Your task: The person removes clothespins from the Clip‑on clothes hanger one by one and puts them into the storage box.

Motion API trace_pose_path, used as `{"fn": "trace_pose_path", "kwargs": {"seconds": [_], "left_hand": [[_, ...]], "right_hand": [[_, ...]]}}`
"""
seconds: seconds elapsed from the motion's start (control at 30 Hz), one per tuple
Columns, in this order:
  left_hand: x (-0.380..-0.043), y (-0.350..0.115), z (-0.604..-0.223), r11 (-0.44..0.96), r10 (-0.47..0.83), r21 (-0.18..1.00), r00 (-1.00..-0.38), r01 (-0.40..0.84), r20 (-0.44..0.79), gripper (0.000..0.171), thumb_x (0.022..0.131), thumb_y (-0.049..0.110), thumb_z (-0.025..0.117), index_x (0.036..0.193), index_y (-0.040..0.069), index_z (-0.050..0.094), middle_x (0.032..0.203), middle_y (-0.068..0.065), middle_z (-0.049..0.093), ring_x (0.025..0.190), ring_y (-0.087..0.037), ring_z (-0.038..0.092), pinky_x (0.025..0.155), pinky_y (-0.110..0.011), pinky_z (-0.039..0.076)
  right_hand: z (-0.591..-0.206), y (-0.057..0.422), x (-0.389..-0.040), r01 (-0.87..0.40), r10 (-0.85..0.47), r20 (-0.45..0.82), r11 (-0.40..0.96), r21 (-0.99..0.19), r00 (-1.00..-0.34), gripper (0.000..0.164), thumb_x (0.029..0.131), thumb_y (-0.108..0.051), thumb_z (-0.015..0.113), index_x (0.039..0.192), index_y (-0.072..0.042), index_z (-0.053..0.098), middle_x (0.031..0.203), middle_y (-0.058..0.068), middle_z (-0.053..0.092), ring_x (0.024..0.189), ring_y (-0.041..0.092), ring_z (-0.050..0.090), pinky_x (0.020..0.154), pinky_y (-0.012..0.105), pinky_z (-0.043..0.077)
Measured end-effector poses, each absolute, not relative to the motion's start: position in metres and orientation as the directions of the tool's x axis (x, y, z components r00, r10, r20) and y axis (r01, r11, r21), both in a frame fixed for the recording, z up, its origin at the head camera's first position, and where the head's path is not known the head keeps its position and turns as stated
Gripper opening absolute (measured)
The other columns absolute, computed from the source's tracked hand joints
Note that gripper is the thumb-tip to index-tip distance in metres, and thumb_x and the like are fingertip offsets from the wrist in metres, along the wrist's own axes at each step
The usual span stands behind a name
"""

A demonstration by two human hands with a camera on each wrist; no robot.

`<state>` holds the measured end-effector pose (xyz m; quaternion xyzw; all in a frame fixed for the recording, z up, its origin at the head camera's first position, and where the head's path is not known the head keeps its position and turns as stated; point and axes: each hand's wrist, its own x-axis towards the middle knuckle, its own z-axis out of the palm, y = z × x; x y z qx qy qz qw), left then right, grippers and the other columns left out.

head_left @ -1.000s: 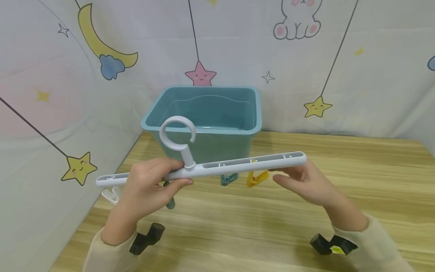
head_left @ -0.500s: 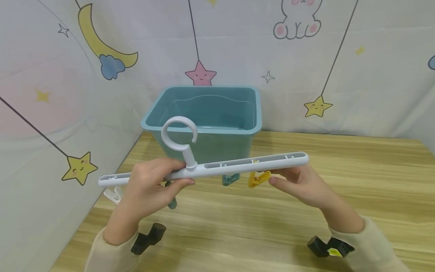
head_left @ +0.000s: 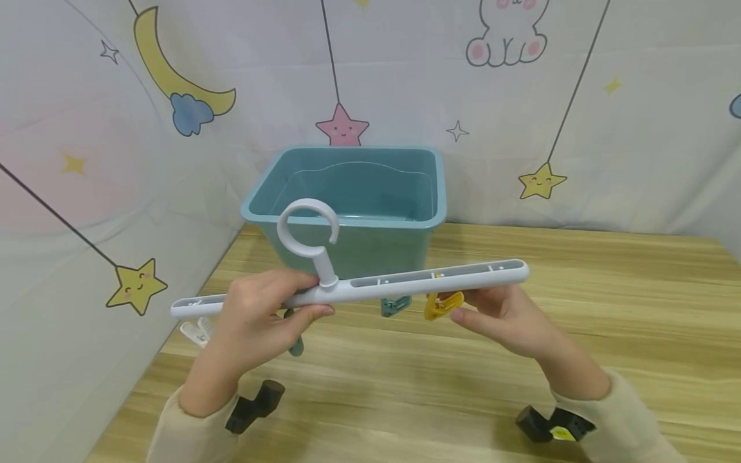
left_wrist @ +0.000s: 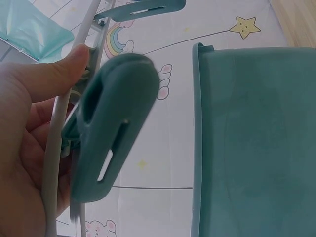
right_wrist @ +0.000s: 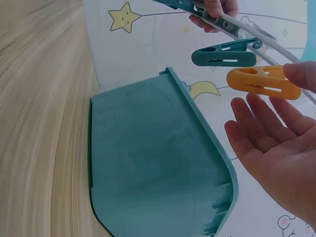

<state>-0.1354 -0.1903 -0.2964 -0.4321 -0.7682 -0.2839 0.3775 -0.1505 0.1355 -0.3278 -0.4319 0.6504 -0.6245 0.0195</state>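
Note:
My left hand [head_left: 251, 328] grips a white clip hanger [head_left: 370, 288] beside its hook, thumb on the near side of the bar. The hanger is held above the table, its right end slightly higher. Below the bar hang a yellow clothes clip [head_left: 446, 305], a teal clip [head_left: 395, 306], a dark green clip [left_wrist: 118, 118] partly hidden by the left hand, and a white clip [head_left: 193, 332] at the left end. My right hand [head_left: 515, 318] reaches under the right end; its thumb tip meets the yellow clip's end, with relaxed fingers [right_wrist: 261, 123] just below the clip.
A teal plastic bin [head_left: 347, 251] stands behind the hanger at the back of the wooden table [head_left: 579, 321]. A printed cloth backdrop [head_left: 405, 83] rises along the back and left. Black wrist cameras [head_left: 255, 408] sit on both sleeves.
My right hand has moved left, its thumb coming from beside the yellow clip up to it. The hanger and left hand have shifted slightly right.

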Motion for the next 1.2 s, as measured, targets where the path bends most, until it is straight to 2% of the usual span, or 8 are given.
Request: {"fn": "trace_pose_path", "kwargs": {"seconds": [0.4,0.7,0.9,1.1,1.2], "left_hand": [[-0.137,-0.189,-0.298,0.459,0.452,0.104,-0.333,0.882,0.828,0.037,0.093,0.039,0.062,0.086,0.002,0.067,0.073,-0.004,0.068,0.057,-0.011,0.056,0.051,-0.023,0.045],[-0.138,-0.187,-0.299,0.444,0.458,0.103,-0.324,0.89,0.828,0.036,0.093,0.038,0.063,0.086,0.003,0.067,0.072,-0.003,0.067,0.057,-0.009,0.054,0.051,-0.022,0.044],[-0.138,-0.187,-0.299,0.444,0.459,0.106,-0.328,0.89,0.826,0.036,0.093,0.038,0.063,0.085,0.003,0.067,0.072,-0.003,0.067,0.057,-0.009,0.054,0.051,-0.022,0.044],[-0.137,-0.187,-0.299,0.452,0.458,0.106,-0.333,0.886,0.824,0.037,0.093,0.038,0.062,0.085,0.003,0.067,0.072,-0.003,0.067,0.057,-0.009,0.054,0.05,-0.022,0.044],[-0.137,-0.186,-0.299,0.451,0.458,0.104,-0.33,0.886,0.825,0.037,0.093,0.038,0.062,0.085,0.003,0.067,0.072,-0.003,0.067,0.057,-0.009,0.054,0.05,-0.022,0.044]], "right_hand": [[-0.332,0.125,-0.152,-0.457,-0.597,0.485,-0.212,-0.864,-0.64,0.037,0.09,0.011,0.056,0.119,-0.01,0.058,0.11,0.005,0.065,0.098,0.019,0.06,0.086,0.029,0.052],[-0.335,0.124,-0.152,-0.447,-0.611,0.472,-0.206,-0.87,-0.636,0.035,0.092,0.01,0.054,0.121,-0.01,0.058,0.109,0.011,0.065,0.097,0.019,0.057,0.085,0.029,0.052],[-0.335,0.123,-0.151,-0.428,-0.605,0.442,-0.179,-0.886,-0.662,0.031,0.094,0.006,0.055,0.119,-0.011,0.059,0.105,0.011,0.065,0.097,0.022,0.059,0.084,0.03,0.052],[-0.337,0.121,-0.152,-0.453,-0.6,0.483,-0.214,-0.865,-0.638,0.026,0.094,0.007,0.054,0.117,-0.003,0.059,0.1,0.008,0.067,0.095,0.021,0.061,0.081,0.03,0.052],[-0.338,0.121,-0.152,-0.442,-0.596,0.472,-0.209,-0.872,-0.65,0.026,0.094,0.005,0.055,0.116,-0.007,0.061,0.098,0.005,0.067,0.093,0.02,0.06,0.078,0.029,0.052]]}}
